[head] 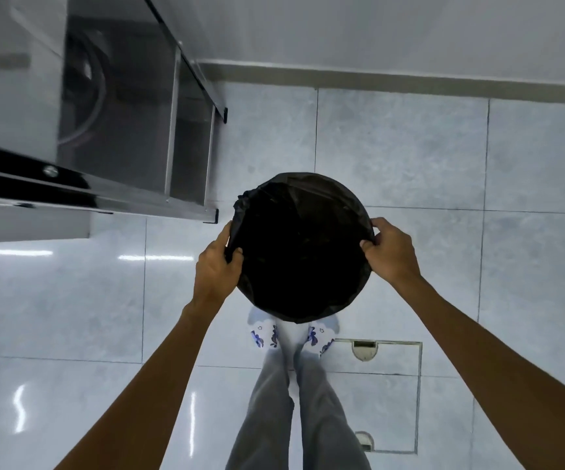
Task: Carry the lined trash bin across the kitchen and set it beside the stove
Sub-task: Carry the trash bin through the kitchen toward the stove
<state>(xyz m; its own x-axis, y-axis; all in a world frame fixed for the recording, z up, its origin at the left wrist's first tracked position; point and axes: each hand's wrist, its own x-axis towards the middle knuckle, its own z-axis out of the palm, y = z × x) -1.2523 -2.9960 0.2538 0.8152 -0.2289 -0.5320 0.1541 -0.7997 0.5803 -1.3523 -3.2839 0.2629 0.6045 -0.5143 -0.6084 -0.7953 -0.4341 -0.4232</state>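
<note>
A round trash bin (pixel 301 245) lined with a black plastic bag fills the middle of the head view, seen from straight above. My left hand (pixel 218 262) grips the rim and bag on the bin's left side. My right hand (pixel 389 249) grips the rim on the right side. The bin is over the pale floor tiles just in front of my feet; whether it touches the floor I cannot tell. The stove (pixel 30 184), a black glossy top with round knobs, sits at the left on a steel stand.
The steel stand's legs (pixel 211 215) end just left of the bin. A grey skirting and white wall (pixel 410 76) run along the far side. A floor hatch with metal pulls (pixel 389 395) lies behind my right foot. Open tiled floor spreads to the right.
</note>
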